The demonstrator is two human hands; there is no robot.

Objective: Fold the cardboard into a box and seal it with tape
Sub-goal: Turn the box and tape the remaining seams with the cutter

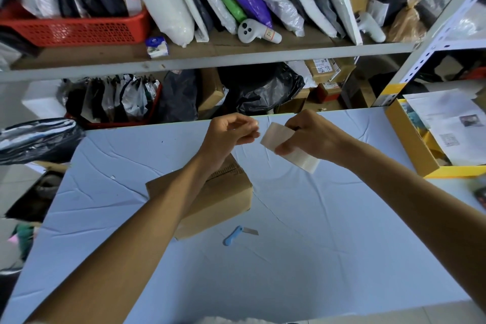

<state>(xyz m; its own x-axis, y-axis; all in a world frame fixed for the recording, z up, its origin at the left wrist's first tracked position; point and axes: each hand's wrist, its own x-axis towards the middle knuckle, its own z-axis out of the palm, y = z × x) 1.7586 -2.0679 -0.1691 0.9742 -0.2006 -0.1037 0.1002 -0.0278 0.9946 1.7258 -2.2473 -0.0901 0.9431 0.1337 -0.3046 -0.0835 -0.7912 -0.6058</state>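
A brown cardboard box (223, 197), folded into shape, lies on the light blue table (302, 258), partly hidden under my left forearm. Above the table's far half, my right hand (313, 137) grips a roll of clear tape (289, 147). My left hand (231, 131) is held just left of the roll, its fingers pinching the free end of the tape. Both hands are raised above the box, apart from it.
A small blue-handled cutter (238, 234) lies on the table in front of the box. An open yellow carton (410, 139) with papers stands at the right edge. Shelves (210, 60) crammed with parcels and a red basket (79, 29) run behind the table.
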